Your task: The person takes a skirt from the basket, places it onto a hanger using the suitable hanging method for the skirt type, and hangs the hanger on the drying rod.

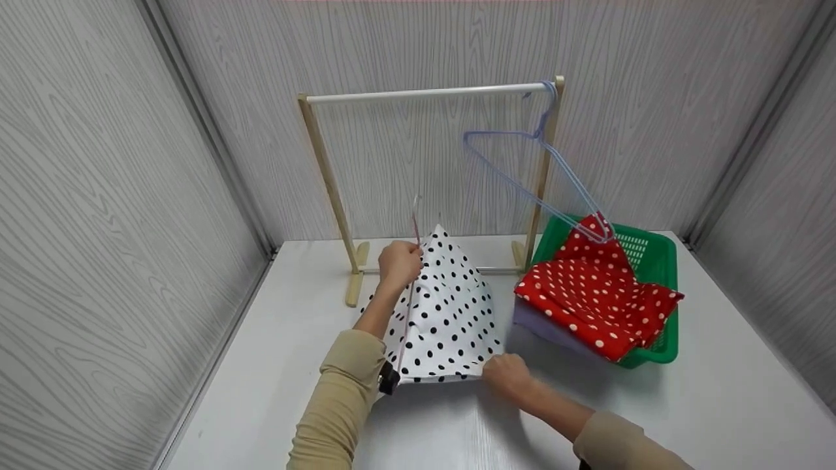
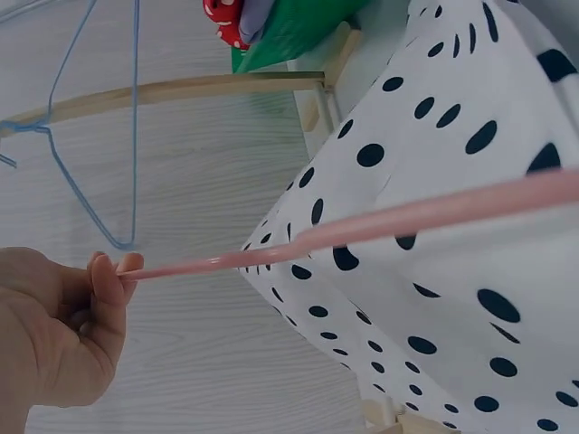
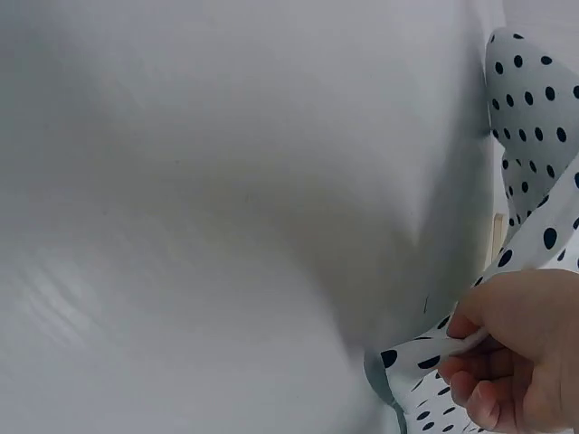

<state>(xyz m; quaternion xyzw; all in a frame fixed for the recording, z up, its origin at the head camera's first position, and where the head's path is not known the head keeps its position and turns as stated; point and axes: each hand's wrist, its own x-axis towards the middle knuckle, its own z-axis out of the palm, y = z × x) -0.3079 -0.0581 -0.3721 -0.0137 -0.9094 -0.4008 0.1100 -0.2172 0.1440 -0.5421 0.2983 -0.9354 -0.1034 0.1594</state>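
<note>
White, black-dotted fabric (image 1: 450, 320): was pinched at its near right edge by the right hand (image 1: 508, 376) and peaked above the white tabletop (image 1: 294, 339). Slender pink hanger (image 2: 434, 213): was pinched by the left hand (image 1: 400, 262), crossing the fabric's left part. Red, white-dotted fabric (image 1: 588, 294): lay over the green plastic basket (image 1: 667, 260), at right. Wooden rack, white-railed (image 1: 418, 94): stood behind.

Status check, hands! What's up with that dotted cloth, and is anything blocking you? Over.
Left hand pinching pink hanger. Right hand pinching white black-dotted cloth near a corner. Green basket to the cloth's right, apparently not in the way.
</note>
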